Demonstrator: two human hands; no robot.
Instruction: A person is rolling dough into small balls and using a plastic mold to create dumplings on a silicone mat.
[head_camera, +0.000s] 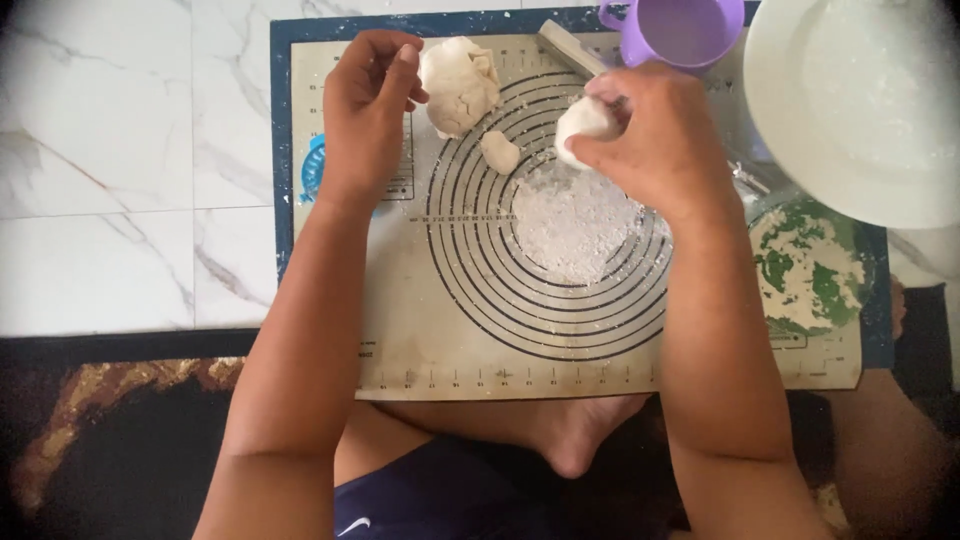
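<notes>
Floor: white marble tiles (120, 180) are seen at the far left, with a dark patterned rug (110, 420) below them.
Mat: a beige baking mat (420, 330) with printed concentric rings and ruler markings is laid on the floor; a blue edge shows around it.
Left hand: the left hand (365, 110) is held over the mat's upper left part, its fingers (400, 75) curled loosely inward with nothing gripped between them; the thumb side lies just beside the large dough lump.
Large dough lump: a pale dough lump (458, 85) rests on the mat at the top of the rings.
Small dough piece: a small dough piece (499, 152) lies on the mat just below the lump, apart from both hands.
Flour: a patch of loose flour (572, 222) is spread at the centre of the rings.
Dough ball: a rounded dough ball (582, 125) is held above the flour patch.
Right hand: the right hand (665, 135) is closed around the dough ball, fingers wrapped over it.
Cup: a purple cup (680, 30) stands at the mat's top edge.
Plate: a green plate (810, 265) dusted with flour sits at the right.
Bowl: a large white bowl (860, 100) is seen at the upper right.
</notes>
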